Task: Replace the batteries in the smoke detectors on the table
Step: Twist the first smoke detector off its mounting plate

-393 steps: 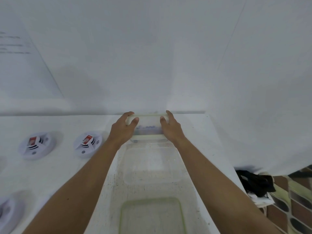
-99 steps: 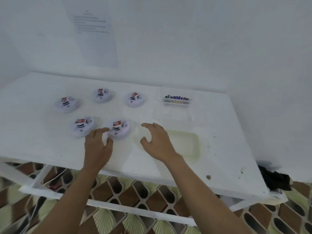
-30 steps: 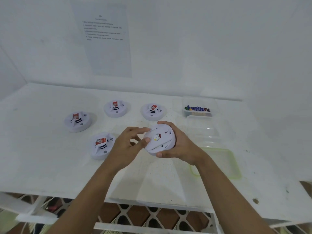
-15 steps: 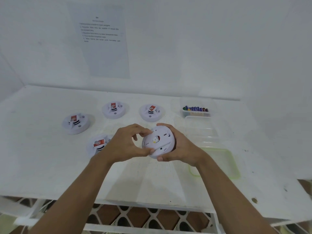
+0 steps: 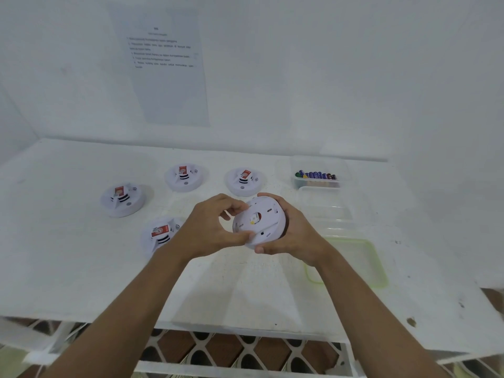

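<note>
Four smoke detectors [image 5: 122, 199] on table [image 5: 68, 268]; left hand [image 5: 207, 230] and right hand [image 5: 294, 233] grip fifth detector [image 5: 261, 222], seemingly underside-up.

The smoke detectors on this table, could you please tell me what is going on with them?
A person holds one smoke detector above the table, its back side toward the camera. The right hand cups it, while the left hand grips its rim. Four other detectors lie on the table, and a clear tub of batteries sits at the back right.
</note>
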The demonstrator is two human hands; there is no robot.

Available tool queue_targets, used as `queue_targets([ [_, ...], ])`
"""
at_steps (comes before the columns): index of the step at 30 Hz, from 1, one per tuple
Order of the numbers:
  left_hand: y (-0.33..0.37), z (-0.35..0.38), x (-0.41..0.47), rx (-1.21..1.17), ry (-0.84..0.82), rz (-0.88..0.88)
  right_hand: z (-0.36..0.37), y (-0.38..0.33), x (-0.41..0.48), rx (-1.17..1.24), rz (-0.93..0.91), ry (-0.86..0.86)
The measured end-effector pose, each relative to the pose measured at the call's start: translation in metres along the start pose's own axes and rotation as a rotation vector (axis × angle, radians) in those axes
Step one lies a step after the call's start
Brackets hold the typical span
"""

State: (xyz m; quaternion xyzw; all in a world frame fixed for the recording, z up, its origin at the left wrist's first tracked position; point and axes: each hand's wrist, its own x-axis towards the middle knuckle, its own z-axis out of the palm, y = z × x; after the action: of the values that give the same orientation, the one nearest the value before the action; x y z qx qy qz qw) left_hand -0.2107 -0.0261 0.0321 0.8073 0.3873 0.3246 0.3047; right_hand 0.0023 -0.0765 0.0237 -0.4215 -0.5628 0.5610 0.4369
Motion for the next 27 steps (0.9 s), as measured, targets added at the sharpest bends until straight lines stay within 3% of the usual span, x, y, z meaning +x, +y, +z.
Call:
queue_targets([
  [4, -0.001, -0.006, 0.001, -0.001, -0.068, -0.038, -0.004, -0.001, 0.000, -0.002, 0.014, -0.032],
  [13, 0.010, 0.000, 0.000, 0.061, -0.014, 0.075, 0.000, 0.001, -0.001, -0.037, 0.007, -0.010],
  [27, 0.013, 0.002, 0.003, 0.083, 0.003, 0.016, 0.002, -0.001, -0.001, -0.168, 0.001, 0.039],
])
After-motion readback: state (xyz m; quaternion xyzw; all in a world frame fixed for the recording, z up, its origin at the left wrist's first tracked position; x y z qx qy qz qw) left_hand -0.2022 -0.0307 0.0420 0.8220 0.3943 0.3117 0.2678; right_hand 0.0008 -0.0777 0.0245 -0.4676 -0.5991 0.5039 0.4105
